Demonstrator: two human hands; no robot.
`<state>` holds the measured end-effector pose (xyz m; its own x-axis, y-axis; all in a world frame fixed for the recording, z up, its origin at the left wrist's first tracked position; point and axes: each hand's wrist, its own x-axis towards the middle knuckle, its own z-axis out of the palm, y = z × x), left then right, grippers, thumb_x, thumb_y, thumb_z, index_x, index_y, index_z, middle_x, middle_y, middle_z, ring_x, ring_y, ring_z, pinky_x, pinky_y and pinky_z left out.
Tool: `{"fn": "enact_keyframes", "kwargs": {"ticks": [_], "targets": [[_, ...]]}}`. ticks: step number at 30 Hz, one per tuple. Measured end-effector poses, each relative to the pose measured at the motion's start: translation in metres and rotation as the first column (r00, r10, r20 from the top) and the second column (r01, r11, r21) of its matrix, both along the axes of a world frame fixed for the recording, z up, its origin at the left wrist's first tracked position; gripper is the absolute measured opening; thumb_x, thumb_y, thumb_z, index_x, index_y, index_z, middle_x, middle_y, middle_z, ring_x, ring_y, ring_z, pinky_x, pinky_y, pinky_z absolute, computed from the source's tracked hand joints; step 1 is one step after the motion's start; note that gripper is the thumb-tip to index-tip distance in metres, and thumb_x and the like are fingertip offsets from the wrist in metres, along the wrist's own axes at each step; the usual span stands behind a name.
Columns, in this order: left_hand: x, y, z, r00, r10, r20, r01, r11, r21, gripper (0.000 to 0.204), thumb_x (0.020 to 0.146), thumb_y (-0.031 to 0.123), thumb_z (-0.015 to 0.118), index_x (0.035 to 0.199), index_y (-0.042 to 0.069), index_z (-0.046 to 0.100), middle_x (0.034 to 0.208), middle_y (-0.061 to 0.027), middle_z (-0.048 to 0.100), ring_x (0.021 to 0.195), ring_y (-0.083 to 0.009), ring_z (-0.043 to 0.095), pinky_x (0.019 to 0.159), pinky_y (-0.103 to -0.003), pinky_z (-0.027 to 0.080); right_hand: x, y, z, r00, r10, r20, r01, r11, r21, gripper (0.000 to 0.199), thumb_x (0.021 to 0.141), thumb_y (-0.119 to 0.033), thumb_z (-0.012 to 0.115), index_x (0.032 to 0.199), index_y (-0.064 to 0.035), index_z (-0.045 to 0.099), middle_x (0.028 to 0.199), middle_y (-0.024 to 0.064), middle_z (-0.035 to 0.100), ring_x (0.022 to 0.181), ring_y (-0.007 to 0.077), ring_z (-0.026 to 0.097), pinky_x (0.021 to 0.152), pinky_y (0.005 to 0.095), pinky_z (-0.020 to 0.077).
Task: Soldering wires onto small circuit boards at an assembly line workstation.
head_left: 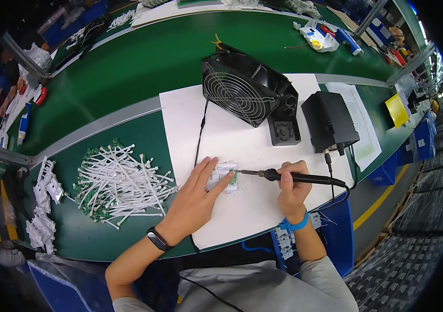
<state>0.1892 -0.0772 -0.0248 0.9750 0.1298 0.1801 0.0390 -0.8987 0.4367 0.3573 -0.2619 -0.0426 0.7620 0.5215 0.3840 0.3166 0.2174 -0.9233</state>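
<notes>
My left hand (pixel 193 200) lies over a small white plastic part (pixel 224 167) on the white sheet (pixel 263 213). Its thumb and stretched fingers hold the part down, covering much of it. A little green circuit board (pixel 233 180) shows at the part's right side, beside my thumb. With my right hand (pixel 292 192) I grip a soldering iron (pixel 305 178) by its black handle. The iron lies nearly level and points left, its metal tip at the board's upper edge. Whether the tip touches the board is too small to tell.
A black fan (pixel 239 86) stands beyond my hands, beside a soldering iron holder (pixel 284 130). A black power unit (pixel 330 119) sits at right, with the iron's cord near it. White cables with green boards (pixel 122 184) are piled at left, near white plastic parts (pixel 42 226).
</notes>
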Motion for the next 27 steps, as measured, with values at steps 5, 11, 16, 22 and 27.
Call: {"fn": "enact_keyframes", "kwargs": {"ticks": [5, 11, 16, 22, 27], "targets": [[-0.001, 0.002, -0.002, 1.000, -0.010, 0.015, 0.010, 1.000, 0.010, 0.073, 0.074, -0.009, 0.060, 0.143, 0.013, 0.056, 0.153, -0.0241, 0.040, 0.143, -0.0420, 0.038, 0.115, -0.046, 0.040, 0.000, 0.000, 0.000, 0.998, -0.035, 0.047, 0.036, 0.999, -0.020, 0.012, 0.100, -0.008, 0.059, 0.093, -0.0005, 0.053, 0.070, 0.0016, 0.052, 0.061, 0.0048, 0.039, 0.055, 0.0231, 0.0297], [-0.001, 0.004, 0.004, 1.000, -0.009, -0.012, 0.010, 0.996, 0.084, 0.074, 0.074, -0.011, 0.059, 0.143, 0.015, 0.057, 0.154, -0.0213, 0.041, 0.145, -0.0420, 0.035, 0.117, -0.046, 0.038, 0.001, -0.004, -0.002, 0.992, -0.130, 0.004, 0.130, 0.991, 0.041, 0.017, 0.100, -0.012, 0.060, 0.091, -0.0007, 0.052, 0.068, 0.0018, 0.052, 0.059, 0.0048, 0.039, 0.054, 0.0230, 0.0288], [0.002, 0.015, 0.004, 0.999, -0.045, -0.029, 0.045, 0.999, -0.008, 0.076, 0.073, -0.015, 0.057, 0.143, 0.016, 0.057, 0.155, -0.0180, 0.040, 0.147, -0.0397, 0.035, 0.117, -0.044, 0.038, 0.003, -0.004, 0.002, 0.993, 0.044, 0.111, -0.051, 0.997, 0.064, 0.018, 0.099, -0.011, 0.060, 0.087, 0.0000, 0.053, 0.064, 0.0032, 0.052, 0.055, 0.0057, 0.039, 0.051, 0.0235, 0.0299], [0.003, 0.013, 0.008, 0.998, -0.041, -0.048, 0.038, 0.998, -0.056, 0.073, 0.076, -0.015, 0.058, 0.142, 0.017, 0.059, 0.156, -0.0160, 0.040, 0.147, -0.0392, 0.035, 0.116, -0.043, 0.040, 0.005, -0.003, 0.002, 0.983, 0.136, 0.121, -0.142, 0.989, 0.042, 0.014, 0.098, -0.009, 0.062, 0.089, 0.0005, 0.056, 0.063, 0.0029, 0.053, 0.055, 0.0056, 0.041, 0.051, 0.0232, 0.0307], [0.004, 0.013, 0.007, 0.999, -0.036, -0.035, 0.034, 0.998, -0.062, 0.069, 0.080, -0.013, 0.059, 0.142, 0.018, 0.058, 0.155, -0.0180, 0.040, 0.147, -0.0407, 0.035, 0.115, -0.044, 0.041, 0.006, -0.005, 0.001, 0.981, 0.147, 0.128, -0.150, 0.989, 0.011, 0.012, 0.097, -0.008, 0.062, 0.090, -0.0002, 0.056, 0.063, 0.0020, 0.053, 0.055, 0.0055, 0.041, 0.051, 0.0230, 0.0308]]}}
